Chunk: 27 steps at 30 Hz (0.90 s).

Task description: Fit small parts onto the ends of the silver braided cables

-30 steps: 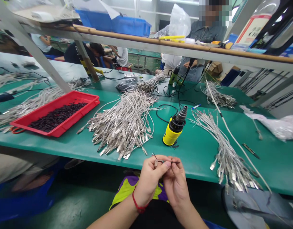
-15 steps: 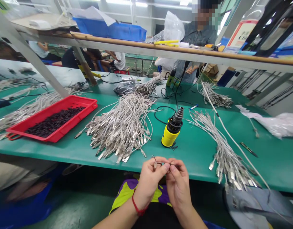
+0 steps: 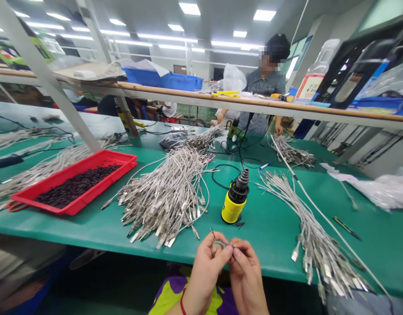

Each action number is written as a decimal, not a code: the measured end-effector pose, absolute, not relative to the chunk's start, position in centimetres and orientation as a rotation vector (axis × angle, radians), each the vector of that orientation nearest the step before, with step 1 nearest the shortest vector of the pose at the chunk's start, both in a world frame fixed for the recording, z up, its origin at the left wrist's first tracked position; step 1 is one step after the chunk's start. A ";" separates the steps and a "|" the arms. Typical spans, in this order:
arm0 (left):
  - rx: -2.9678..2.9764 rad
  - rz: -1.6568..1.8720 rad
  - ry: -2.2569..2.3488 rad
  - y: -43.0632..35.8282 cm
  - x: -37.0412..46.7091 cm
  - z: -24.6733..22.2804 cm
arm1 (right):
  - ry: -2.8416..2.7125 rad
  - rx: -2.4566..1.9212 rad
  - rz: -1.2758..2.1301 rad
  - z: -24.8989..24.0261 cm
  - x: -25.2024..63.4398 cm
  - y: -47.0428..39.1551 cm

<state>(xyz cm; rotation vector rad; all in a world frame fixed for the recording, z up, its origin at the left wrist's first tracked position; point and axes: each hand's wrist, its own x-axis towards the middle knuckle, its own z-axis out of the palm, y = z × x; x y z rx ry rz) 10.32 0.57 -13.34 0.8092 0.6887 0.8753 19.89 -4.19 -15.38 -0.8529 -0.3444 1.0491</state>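
My left hand (image 3: 206, 264) and my right hand (image 3: 246, 269) meet just in front of the table's edge, fingertips pinched together. A thin dark strand (image 3: 213, 234) pokes up from the fingers of my left hand; its other part is hidden between both hands' fingertips. Just beyond them, a yellow and black heat gun (image 3: 235, 203) stands with its metal nozzle upward. A large heap of grey USB cables (image 3: 165, 197) lies to its left, plugs toward me. Another bundle of USB cables (image 3: 315, 227) is on the right.
A red tray (image 3: 72, 210) of small black pieces sits at left. A shelf (image 3: 201, 98) crosses above the table, bearing blue bins (image 3: 182, 82) and a bottle (image 3: 315, 72). Across the table a person (image 3: 263, 83) stands near other cables. A pen (image 3: 346, 227) lies at right.
The view has tilted upward, so the table and hands sit lower in the picture. My fingers stay pinched together. The person opposite now reaches toward cables with both hands.
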 end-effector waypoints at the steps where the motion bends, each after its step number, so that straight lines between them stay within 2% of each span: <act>1: 0.804 0.880 0.678 0.5 10.3 -13.3 | -0.338 -0.854 1.050 -15.3 19.9 -4.1; 16: 0.746 0.885 0.691 -0.3 9.7 -13.4 | -0.290 -0.952 1.018 -16.7 19.5 -5.0; 27: 0.796 0.910 0.556 -1.1 6.5 -13.6 | -0.346 -0.923 1.059 -15.5 17.4 -5.3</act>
